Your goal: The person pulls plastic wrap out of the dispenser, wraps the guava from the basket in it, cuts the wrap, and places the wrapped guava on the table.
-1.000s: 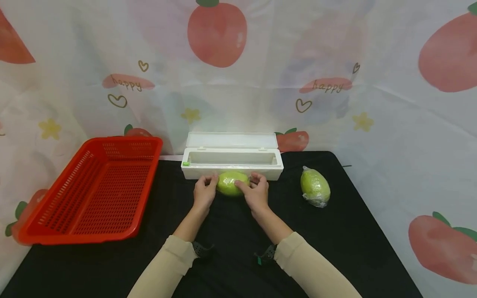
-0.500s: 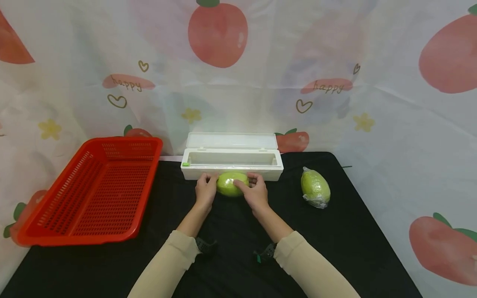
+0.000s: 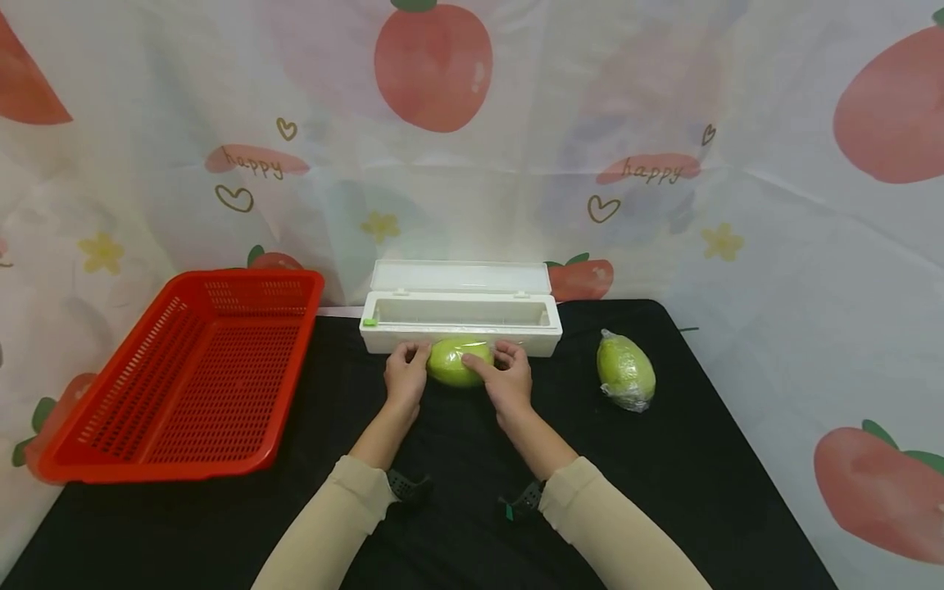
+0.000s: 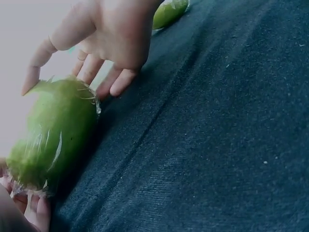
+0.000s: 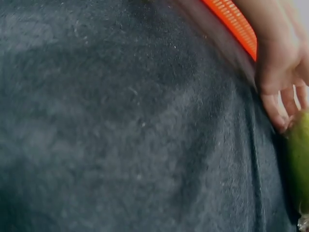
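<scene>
A green oval fruit wrapped in cling film [image 3: 456, 365] lies between my hands, just in front of the white cling film dispenser [image 3: 460, 340]. At the fruit's left end, my left hand [image 3: 406, 381] pinches the film with thumb and fingers. My right hand [image 3: 510, 383] holds the other end, its thumb on top and its fingers curled around the tip. In the left wrist view, the clear film shows wrinkles and gathered ends on the fruit [image 4: 58, 130]. Only part of the fruit [image 5: 300, 164] appears in the right wrist view.
A second wrapped green fruit [image 3: 625, 373] lies to the right on the black cloth [image 3: 472, 541]. To the left stands a red perforated basket [image 3: 283, 393]. The dispenser's lid [image 3: 460, 277] is raised against the printed backdrop [image 3: 472, 197].
My left hand has shifted slightly at the fruit's left end. The fruit and my right hand stay almost in place.
</scene>
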{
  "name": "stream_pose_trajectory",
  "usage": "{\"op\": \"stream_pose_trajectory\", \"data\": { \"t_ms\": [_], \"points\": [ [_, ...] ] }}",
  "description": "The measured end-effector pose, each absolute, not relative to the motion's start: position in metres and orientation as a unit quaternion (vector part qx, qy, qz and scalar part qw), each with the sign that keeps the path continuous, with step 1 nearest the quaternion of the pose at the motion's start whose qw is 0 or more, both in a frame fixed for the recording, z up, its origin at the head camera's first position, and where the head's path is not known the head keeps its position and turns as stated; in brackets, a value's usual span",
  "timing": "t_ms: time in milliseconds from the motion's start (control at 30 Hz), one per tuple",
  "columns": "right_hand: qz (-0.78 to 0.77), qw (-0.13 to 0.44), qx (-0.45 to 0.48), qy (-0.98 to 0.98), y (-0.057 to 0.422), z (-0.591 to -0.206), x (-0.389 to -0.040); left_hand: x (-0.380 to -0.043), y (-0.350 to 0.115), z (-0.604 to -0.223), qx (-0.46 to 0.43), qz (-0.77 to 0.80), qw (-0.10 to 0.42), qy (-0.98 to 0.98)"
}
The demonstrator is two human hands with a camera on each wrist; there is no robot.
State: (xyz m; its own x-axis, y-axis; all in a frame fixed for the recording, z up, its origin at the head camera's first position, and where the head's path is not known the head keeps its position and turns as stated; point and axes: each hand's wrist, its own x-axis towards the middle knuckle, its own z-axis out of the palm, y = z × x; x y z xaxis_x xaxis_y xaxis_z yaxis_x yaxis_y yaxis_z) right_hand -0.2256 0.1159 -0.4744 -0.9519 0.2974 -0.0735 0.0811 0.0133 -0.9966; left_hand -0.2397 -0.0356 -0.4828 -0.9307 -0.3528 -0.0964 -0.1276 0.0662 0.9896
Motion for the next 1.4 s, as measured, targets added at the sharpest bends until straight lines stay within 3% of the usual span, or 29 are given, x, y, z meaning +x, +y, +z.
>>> {"op": "stream_pose_trajectory", "data": {
  "t_ms": [233, 467, 767, 933, 1100, 1400],
  "points": [
    [0.694, 0.058, -0.11, -0.709, 0.121, -0.478, -0.229, -0.241, -0.032, -0.482, 0.157, -0.634, 0.094, -0.751],
    [0.652, 0.012, -0.063, -0.755, 0.136, -0.474, -0.225, -0.24, -0.047, -0.483, 0.121, -0.63, 0.024, -0.767],
    [0.562, -0.003, 0.002, -0.827, 0.164, -0.451, -0.203, -0.194, -0.095, -0.477, 0.024, -0.664, -0.008, -0.747],
    [0.556, 0.009, 0.057, -0.829, 0.165, -0.424, -0.212, -0.193, -0.109, -0.475, 0.073, -0.67, 0.022, -0.738],
    [0.525, 0.012, 0.131, -0.841, 0.142, -0.403, -0.23, -0.216, -0.102, -0.473, 0.157, -0.681, 0.07, -0.712],
    [0.372, 0.024, 0.264, -0.89, 0.079, -0.388, -0.263, -0.253, -0.09, -0.476, 0.162, -0.651, 0.151, -0.726]
  ]
}}
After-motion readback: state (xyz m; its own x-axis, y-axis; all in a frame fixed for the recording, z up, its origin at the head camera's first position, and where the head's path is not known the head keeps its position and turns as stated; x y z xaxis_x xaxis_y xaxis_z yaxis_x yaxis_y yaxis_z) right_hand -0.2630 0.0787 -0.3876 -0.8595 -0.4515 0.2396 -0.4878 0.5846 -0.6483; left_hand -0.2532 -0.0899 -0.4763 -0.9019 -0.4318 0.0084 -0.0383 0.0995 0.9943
